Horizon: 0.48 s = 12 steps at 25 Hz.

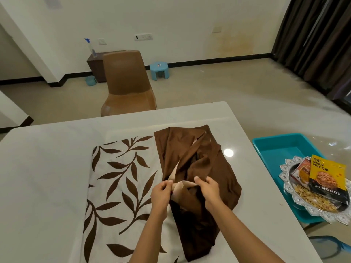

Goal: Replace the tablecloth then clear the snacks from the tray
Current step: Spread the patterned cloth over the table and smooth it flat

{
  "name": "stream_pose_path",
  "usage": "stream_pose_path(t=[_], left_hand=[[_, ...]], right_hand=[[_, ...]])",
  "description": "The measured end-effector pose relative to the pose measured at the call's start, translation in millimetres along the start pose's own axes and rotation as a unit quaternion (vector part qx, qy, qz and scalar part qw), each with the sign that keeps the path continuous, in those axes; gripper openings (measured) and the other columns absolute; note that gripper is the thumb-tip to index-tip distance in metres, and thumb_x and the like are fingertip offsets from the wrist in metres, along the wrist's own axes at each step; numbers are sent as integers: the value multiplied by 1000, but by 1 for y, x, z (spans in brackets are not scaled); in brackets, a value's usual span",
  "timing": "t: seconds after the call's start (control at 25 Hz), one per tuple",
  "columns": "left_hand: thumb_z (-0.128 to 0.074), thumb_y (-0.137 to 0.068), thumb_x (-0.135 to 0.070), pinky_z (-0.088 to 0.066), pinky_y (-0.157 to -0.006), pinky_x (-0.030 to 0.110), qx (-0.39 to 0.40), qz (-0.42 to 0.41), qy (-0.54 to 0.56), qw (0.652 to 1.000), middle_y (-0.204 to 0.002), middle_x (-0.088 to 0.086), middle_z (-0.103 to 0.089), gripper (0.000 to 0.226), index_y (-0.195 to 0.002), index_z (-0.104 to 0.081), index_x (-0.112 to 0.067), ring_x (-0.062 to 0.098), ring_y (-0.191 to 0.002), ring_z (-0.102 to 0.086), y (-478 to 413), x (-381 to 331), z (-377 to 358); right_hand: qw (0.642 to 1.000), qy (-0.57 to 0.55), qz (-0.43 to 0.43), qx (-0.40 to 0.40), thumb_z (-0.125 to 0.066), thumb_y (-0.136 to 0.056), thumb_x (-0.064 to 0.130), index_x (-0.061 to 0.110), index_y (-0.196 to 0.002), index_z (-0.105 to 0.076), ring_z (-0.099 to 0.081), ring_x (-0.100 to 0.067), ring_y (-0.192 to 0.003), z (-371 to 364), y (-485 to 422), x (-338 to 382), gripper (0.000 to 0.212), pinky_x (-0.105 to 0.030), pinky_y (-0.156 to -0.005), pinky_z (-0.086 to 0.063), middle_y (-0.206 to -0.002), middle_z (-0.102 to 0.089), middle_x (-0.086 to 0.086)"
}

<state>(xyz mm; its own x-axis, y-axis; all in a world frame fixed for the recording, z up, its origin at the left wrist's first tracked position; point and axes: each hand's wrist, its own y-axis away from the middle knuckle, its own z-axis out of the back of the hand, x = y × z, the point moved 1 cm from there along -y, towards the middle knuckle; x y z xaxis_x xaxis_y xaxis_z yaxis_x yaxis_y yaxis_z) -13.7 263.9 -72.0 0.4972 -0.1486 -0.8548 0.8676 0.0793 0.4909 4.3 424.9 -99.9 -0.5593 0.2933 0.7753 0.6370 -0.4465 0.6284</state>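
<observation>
From the head view, the folded dark-brown soft fabric tablecloth [190,149] lies near the white table's [47,168] right edge. The left hand [161,192] and the right hand [210,190] both pinch its beige inner hem. It looks light and limp, so it is probably best held by its corners.

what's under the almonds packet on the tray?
The almonds packet lies on the silver tray, partly over a red packet and loose yellow snacks. Whatever sits directly beneath the packet is covered.
</observation>
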Motion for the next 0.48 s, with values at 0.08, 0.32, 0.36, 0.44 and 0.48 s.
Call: stream_pose_path(t=[0.08,0.32,0.36,0.44,0.48], left_hand=[[-54,-96,-21,-52,-83,36,-125,20,85,988,-99,7,-68,17,-86,-68,-20,21,-93,-62,-12,1,32],[-43,-96,-6,-46,-95,44,-406,73,101,905,-127,19,-54,24,-116,-57,-4,36,-113,-54,-8,41,121],[-45,-95,-8,-46,-94,48,-411,109,69,902,-132,23,-47,26,-120,-51,-4,41,-114,-52,-6,52,128],[-52,-93,-23,-42,-94,54,-431,145,-51,889,-137,24,-34,38,-125,-43,-6,44,-115,-45,-5,65,134],[-53,-92,-32,-40,-95,55,-441,101,-106,886,-139,23,-32,44,-126,-42,-7,44,-116,-43,-4,61,131]], right_hand=[[991,-43,53,-117,-67,-88,26,3,-123,-57,-55,-32,-114,26,-4,0,43,-41,-101,-45,-125,-60,-12],[979,127,50,-153,-51,-97,18,3,-128,-49,-56,-36,-105,66,20,-38,34,-48,-101,-46,-116,-57,-15],[978,150,41,-139,-53,-95,15,1,-128,-48,-57,-34,-101,68,21,-43,36,-48,-98,-47,-112,-57,-14],[967,184,93,-151,-62,-88,13,0,-130,-45,-58,-35,-102,69,20,-38,47,-49,-96,-49,-116,-57,-17],[950,214,144,-176,-67,-86,17,2,-133,-43,-56,-37,-108,66,17,-29,55,-48,-97,-49,-123,-54,-19]])
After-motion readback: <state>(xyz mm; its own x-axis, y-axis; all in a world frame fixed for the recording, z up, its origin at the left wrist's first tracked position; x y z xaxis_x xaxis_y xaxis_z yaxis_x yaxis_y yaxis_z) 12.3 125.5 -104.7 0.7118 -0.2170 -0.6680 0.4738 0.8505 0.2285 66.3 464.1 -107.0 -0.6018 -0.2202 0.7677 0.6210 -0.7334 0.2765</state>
